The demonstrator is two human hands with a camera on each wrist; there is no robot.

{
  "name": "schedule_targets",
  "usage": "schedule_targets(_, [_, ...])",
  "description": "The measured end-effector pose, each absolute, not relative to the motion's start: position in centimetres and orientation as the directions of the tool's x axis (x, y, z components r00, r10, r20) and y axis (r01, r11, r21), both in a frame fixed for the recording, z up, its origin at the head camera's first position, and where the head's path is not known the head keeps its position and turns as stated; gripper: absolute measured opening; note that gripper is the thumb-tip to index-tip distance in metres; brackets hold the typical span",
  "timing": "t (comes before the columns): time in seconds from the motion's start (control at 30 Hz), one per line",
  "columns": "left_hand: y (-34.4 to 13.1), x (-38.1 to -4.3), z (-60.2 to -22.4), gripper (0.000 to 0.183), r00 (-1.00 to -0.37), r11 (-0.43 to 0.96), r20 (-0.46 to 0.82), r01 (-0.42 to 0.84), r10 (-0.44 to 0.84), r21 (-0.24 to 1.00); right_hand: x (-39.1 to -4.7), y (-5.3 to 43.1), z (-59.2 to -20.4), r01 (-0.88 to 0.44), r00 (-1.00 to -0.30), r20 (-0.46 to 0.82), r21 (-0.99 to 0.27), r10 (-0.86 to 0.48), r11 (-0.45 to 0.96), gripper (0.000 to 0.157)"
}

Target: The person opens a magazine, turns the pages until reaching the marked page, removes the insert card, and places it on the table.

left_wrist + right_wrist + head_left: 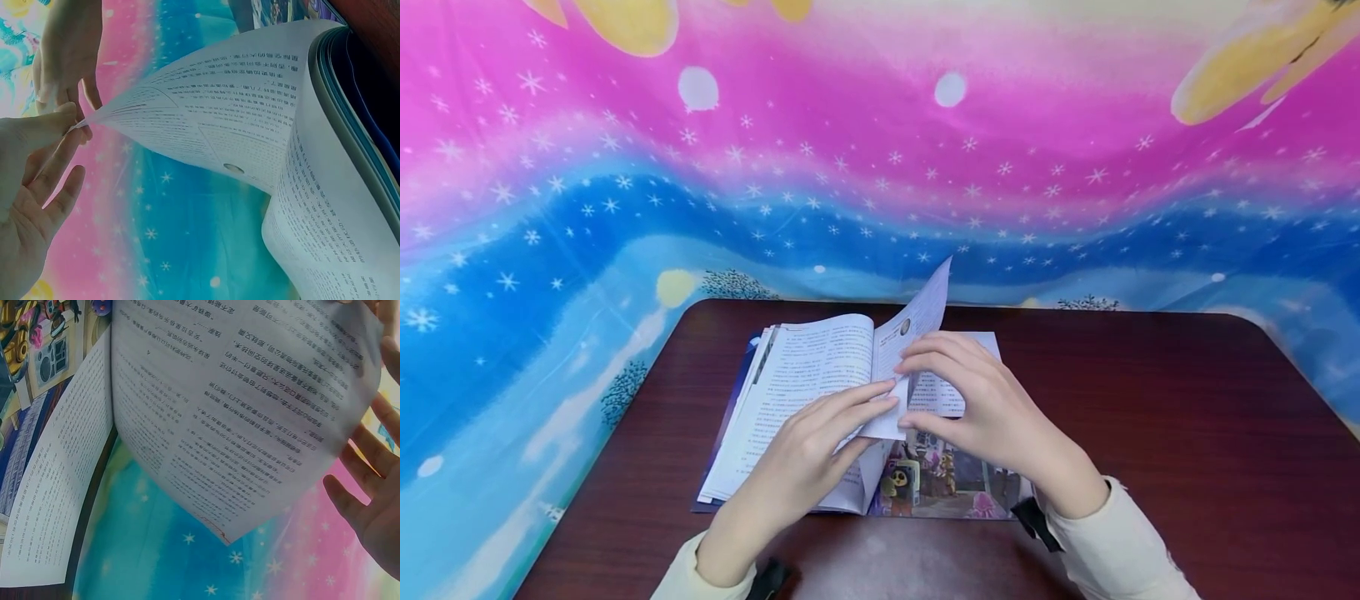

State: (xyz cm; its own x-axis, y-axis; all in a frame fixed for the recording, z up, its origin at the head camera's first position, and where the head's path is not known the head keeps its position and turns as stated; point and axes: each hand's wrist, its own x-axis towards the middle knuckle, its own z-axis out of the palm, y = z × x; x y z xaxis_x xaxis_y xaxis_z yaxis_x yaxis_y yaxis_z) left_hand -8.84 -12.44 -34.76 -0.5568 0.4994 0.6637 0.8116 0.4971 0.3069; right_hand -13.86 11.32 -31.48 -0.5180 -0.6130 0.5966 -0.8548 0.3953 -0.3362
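An open book [812, 375] with printed text lies on the table, a dark blue cover edge showing at its left. One page [925, 304] stands raised from it, its far corner pointing up. My left hand [801, 446] pinches the edge of this page between thumb and fingers, as the left wrist view shows. My right hand [992, 392] is at the page's right side, thumb apart from the bent fingers. In the right wrist view the right hand [369, 500] has its fingers spread by the page's edge; whether they touch it is hard to tell.
The book rests on a dark brown wooden table [1165, 417]. Beneath the raised page lie another text page [936, 392] and a colourful illustrated page [955, 483]. A pink and blue snowflake-patterned cloth [880, 167] hangs behind the table.
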Motion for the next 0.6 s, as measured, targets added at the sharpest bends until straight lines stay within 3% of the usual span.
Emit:
schedule_targets(0.23, [-12.7,-8.7,-34.6,0.055,-0.623,0.547,0.609,0.764,0.491,0.341,-13.2,11.9,-31.1,-0.859,-0.51,0.628,-0.347,-0.587,0.375,0.054])
schedule_targets(0.6, [-13.8,-8.3,-34.9,0.053,-0.651,0.586,0.612,0.732,0.449,0.349,-12.7,13.9,-32.0,-0.825,-0.557,0.611,-0.327,-0.563,0.461,0.055])
